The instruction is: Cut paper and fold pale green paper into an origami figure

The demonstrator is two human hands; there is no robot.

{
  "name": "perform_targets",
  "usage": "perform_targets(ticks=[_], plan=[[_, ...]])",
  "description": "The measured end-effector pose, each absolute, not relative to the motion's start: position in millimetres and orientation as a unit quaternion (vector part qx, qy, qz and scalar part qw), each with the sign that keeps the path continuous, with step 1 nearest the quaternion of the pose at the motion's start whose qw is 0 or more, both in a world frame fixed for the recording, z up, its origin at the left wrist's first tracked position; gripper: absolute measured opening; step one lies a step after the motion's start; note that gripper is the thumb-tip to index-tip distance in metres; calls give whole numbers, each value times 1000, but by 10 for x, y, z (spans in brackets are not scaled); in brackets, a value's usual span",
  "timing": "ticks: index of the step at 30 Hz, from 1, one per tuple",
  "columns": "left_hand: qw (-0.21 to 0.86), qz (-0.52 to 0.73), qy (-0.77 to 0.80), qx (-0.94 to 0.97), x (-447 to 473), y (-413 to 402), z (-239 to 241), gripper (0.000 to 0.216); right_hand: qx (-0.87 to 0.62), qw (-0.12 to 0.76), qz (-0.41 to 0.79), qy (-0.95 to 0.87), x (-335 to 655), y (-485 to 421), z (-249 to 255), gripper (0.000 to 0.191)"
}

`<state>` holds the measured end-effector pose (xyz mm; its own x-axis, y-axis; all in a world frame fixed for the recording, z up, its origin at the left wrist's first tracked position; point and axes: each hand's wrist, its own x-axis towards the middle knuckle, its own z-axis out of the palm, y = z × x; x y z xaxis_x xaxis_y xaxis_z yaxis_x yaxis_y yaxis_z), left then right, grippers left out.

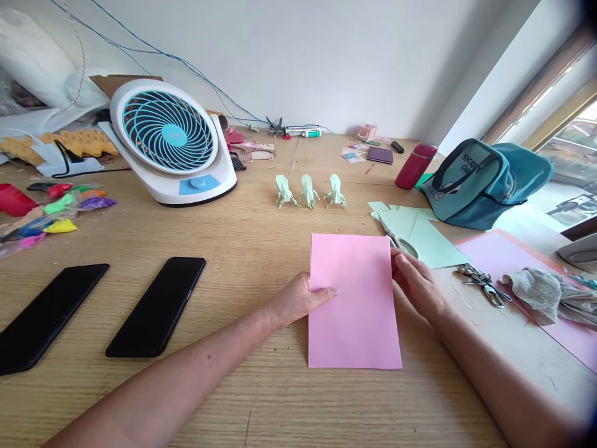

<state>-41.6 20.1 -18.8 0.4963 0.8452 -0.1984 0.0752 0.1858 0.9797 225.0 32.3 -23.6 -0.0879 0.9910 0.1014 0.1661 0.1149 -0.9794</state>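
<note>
A sheet of pink paper (354,330) is held up over the wooden table in front of me. My left hand (298,302) grips its left edge, thumb flat on the front and the other fingers hidden behind. At the upper right edge is my right hand (420,283), its fingers curled against the paper's side and their tips partly hidden. Just beyond that hand, scissors (396,238) lie on sheets of pale green paper (431,239). Three folded pale green paper figures (308,190) stand in a row farther back.
Two black phones (156,308) lie on the left, with a white and blue fan (170,134) behind them. To the right are a red bottle (416,165), a teal bag (485,180), keys (487,286) and a grey cloth (536,292). Colourful packets (60,205) sit far left.
</note>
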Motion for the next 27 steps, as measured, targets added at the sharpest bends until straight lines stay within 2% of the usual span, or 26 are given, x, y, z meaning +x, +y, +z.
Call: perform_targets(ticks=[3, 6, 12, 18, 27], plan=[[646, 293, 411, 572, -417, 206, -183, 36, -564, 474, 342, -584, 2456, 478, -254, 37], [629, 284, 413, 594, -419, 204, -182, 34, -668, 414, 126, -605, 2665, 595, -336, 32], [582, 273, 401, 653, -403, 169, -153, 26, -714, 323, -32, -620, 2872, 677, -470, 36], [549, 247, 413, 684, -396, 151, -146, 25, -735, 231, -58, -635, 3007, 734, -510, 42], [535, 238, 418, 695, -382, 124, -147, 25, -757, 197, -42, -621, 3075, 766, -452, 42]])
